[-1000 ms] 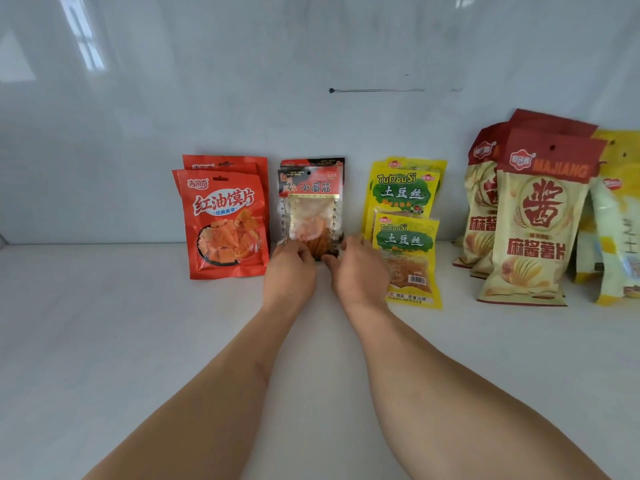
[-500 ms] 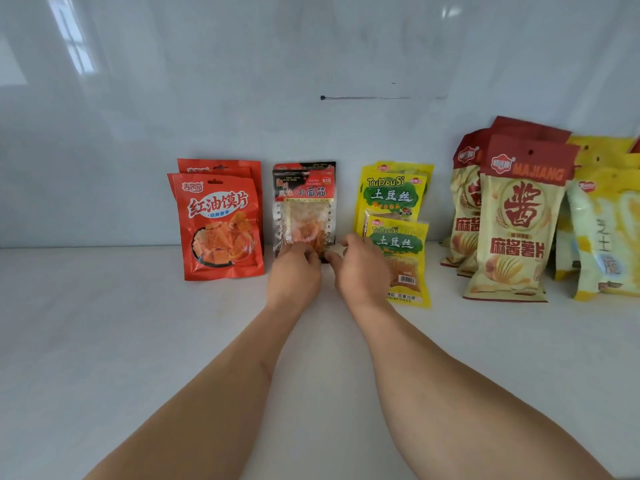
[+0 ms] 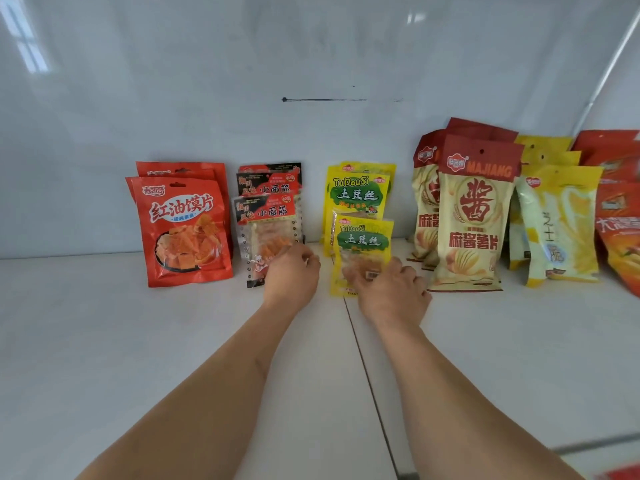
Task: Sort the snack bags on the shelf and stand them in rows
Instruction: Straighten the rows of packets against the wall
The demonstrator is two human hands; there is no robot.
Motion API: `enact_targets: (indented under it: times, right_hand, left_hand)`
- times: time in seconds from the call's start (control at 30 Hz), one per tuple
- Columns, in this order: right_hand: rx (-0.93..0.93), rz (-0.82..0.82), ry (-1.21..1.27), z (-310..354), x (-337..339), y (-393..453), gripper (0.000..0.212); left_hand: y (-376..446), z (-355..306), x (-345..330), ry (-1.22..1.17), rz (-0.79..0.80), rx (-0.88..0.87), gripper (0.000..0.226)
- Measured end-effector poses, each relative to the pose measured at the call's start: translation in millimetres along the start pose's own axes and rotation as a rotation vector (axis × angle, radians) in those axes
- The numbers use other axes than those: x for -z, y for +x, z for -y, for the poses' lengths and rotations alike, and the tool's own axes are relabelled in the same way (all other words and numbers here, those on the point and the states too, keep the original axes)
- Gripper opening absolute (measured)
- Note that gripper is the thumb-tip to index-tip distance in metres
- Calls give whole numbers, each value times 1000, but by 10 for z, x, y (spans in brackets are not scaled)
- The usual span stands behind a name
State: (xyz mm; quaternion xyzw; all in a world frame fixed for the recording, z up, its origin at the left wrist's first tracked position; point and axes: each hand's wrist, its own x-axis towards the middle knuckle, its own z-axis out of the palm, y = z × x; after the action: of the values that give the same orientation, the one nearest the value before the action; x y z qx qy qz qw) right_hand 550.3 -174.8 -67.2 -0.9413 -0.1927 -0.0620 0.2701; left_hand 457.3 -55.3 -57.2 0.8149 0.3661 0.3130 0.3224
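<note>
- Mostly done — 5 kinds already stand in rows along the shelf (image 3: 104, 341).
- Left hand (image 3: 291, 278), fingers curled, steadies the front gluten-strip bag (image 3: 265, 233).
- Right hand (image 3: 388, 289) pinches the front potato-shred bag (image 3: 362, 251) — both fronts still need settling.

White shelf (image 3: 86, 341), white back wall (image 3: 207, 81) with a dark line mark (image 3: 325, 99). Standing left to right: two orange-red bags (image 3: 183, 230); three clear-windowed red-and-black bags (image 3: 266, 216), left hand (image 3: 292, 277) at the front one's lower right corner; yellow-green bags (image 3: 358, 197), right hand (image 3: 391, 292) with fingers (image 3: 360, 277) on the lower part of the front yellow-green bag (image 3: 362, 244); cream MAJIANG bags (image 3: 474, 220); pale yellow bags (image 3: 557, 223); red bags (image 3: 620, 209) at the right edge.
</note>
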Motion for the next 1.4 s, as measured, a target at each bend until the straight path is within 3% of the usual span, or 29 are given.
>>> enact_targets:
  times: [0.13,0.4,0.63,0.93,1.4]
  right_hand:
    - [53,20,-36,-52,-81,47,90]
    - [156,13,241,97,-221,385,109]
    - [124,42,381,240,-366,706,118]
    - [144,10,293,279,-437,916,128]
    - [208,90,194,268,-395,876,137]
  left_hand:
    - [28,-28,-27,-20,22,-36,17]
    - [152,-33,-96,-18,56,-67,18]
    - [348,-25,-210,27,41,-73,20]
    - [419,68,-217,134,76,-135,19]
    - [487,225,-93,222,183,-292,18]
